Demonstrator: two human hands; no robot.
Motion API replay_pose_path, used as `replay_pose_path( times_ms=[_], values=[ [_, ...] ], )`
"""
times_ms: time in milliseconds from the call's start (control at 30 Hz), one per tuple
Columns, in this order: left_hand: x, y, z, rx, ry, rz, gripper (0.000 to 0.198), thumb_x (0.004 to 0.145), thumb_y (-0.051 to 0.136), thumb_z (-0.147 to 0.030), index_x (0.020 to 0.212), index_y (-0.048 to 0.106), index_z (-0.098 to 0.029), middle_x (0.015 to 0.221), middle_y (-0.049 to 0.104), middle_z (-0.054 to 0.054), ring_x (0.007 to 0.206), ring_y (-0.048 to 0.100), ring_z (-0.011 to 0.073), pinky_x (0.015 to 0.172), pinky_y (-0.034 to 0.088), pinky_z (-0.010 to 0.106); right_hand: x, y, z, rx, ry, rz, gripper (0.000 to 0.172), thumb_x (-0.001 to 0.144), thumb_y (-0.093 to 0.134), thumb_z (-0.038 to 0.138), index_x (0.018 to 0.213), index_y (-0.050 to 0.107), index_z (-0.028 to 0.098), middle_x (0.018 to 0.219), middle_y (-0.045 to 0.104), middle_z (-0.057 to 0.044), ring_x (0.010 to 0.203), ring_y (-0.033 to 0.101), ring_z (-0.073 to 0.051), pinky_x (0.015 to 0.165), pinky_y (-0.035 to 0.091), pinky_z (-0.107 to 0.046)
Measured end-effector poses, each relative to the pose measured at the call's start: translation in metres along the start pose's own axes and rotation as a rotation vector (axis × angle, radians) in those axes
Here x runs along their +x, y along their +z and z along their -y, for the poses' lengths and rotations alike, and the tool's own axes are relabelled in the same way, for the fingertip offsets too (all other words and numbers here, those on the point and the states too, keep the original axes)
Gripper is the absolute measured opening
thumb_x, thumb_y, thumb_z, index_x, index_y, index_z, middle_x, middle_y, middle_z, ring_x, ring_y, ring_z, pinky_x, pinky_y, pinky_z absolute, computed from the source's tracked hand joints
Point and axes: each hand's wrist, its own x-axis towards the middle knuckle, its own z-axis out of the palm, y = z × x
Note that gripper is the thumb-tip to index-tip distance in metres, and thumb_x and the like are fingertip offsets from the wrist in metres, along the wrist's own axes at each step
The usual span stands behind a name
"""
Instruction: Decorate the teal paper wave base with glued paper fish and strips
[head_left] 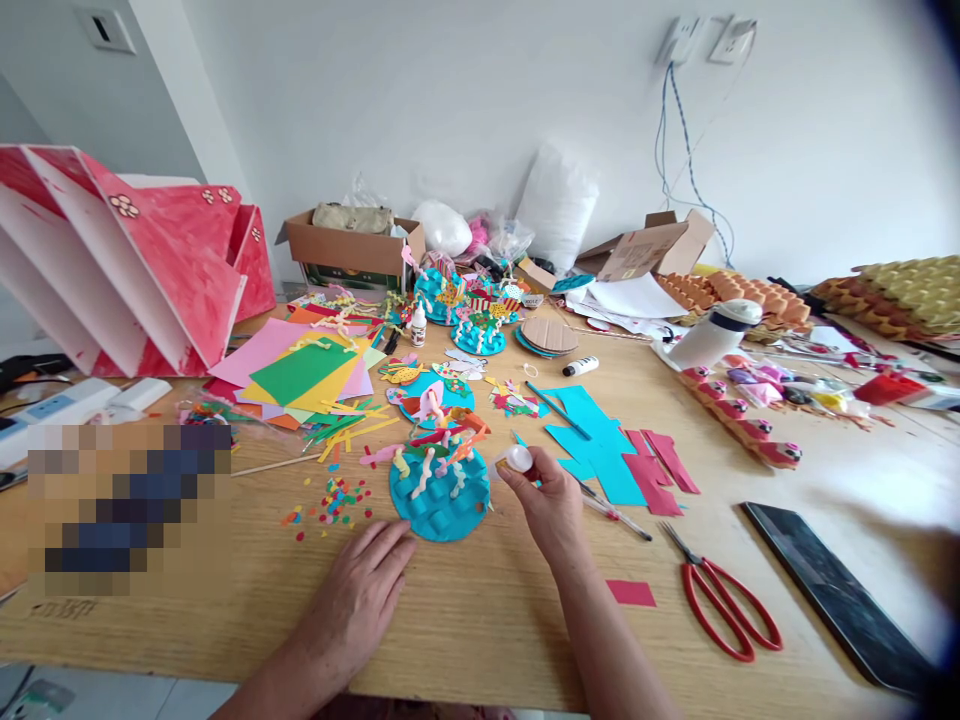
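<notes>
A round blue paper piece (441,500) with folded waves, twisted paper strips and colourful bits standing at its back edge lies on the wooden table. My left hand (367,585) rests flat on the table at its lower left, fingers spread a little, the fingertips by the rim. Just right of the disc, my right hand (551,500) holds a small white bottle (517,459) tilted over the disc's right edge, fingers wrapped round it. The bottle's tip is too small to make out. Small colourful paper dots (341,503) lie scattered left of the disc.
Red-handled scissors (731,610), a dark phone (829,595) and a red paper piece (631,593) lie at the right. Blue sheets (600,440) are behind my right hand. Coloured paper (304,372) is stacked back left. Finished-looking blue discs (480,338) and a glue bottle (418,326) stand further back.
</notes>
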Motion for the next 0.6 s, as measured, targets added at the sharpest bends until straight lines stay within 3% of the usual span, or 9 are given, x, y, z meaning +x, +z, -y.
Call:
replay_pose_path(
  times_ms=[367,600],
  values=[
    [-0.001,0.001,-0.001,-0.008,-0.001,-0.014,0.034,0.078,0.038,-0.007,0.105,0.056,-0.016,0.11,0.059,0.006,0.101,0.052,0.0202,0.084,0.048,0.037,0.001,0.002,-0.01,0.079,0.065,-0.009,0.023,0.065,0.063,0.039,0.071,0.058,0.018,0.06,0.056,0.003,0.054,0.046,-0.011,0.052,0.037,-0.023],
    [-0.001,0.002,0.0,-0.053,-0.038,0.028,0.035,0.077,0.039,-0.008,0.107,0.055,-0.018,0.113,0.057,0.005,0.103,0.05,0.0192,0.088,0.046,0.037,0.002,-0.007,-0.017,0.525,0.183,-0.19,0.027,0.061,0.068,0.037,0.079,0.058,0.018,0.071,0.061,0.002,0.064,0.054,-0.012,0.059,0.042,-0.024]
  ],
)
